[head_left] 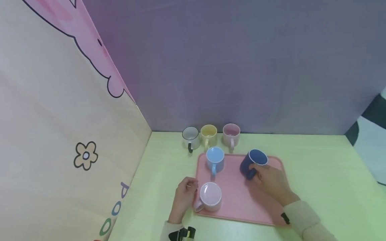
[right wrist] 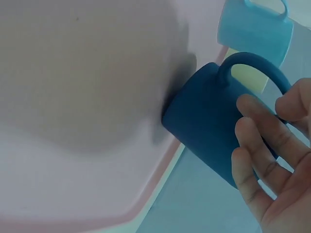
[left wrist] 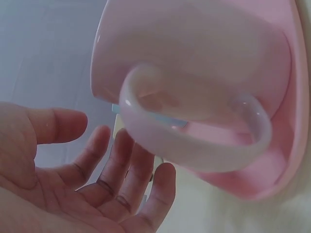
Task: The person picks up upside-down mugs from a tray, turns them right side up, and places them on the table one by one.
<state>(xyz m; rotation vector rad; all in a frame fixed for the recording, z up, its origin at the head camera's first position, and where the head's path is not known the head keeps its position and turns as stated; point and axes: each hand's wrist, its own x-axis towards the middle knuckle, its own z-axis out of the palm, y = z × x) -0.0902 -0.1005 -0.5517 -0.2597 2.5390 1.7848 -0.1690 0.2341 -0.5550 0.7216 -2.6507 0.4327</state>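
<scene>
Fingers (right wrist: 252, 145) of the right hand (head_left: 271, 182) curl around the navy mug (head_left: 253, 162) for grip; left hand (head_left: 185, 195) fingers (left wrist: 121, 165), loosely spread, sit just beside the pink mug (head_left: 210, 195) handle.

Six mugs are in view in all. Three stand on the one pink tray (head_left: 235, 201): a light blue mug (head_left: 215, 160), a dark blue mug (head_left: 253, 162) and a pink mug (head_left: 210, 196). The other three stand in a row on the counter (head_left: 325, 174) behind the tray: a grey mug (head_left: 190, 137), a yellow mug (head_left: 208, 135) and a pale pink mug (head_left: 231, 134). Two hands are present, the left hand (head_left: 185, 195) and the right hand (head_left: 271, 182), one to each side of the tray.
</scene>
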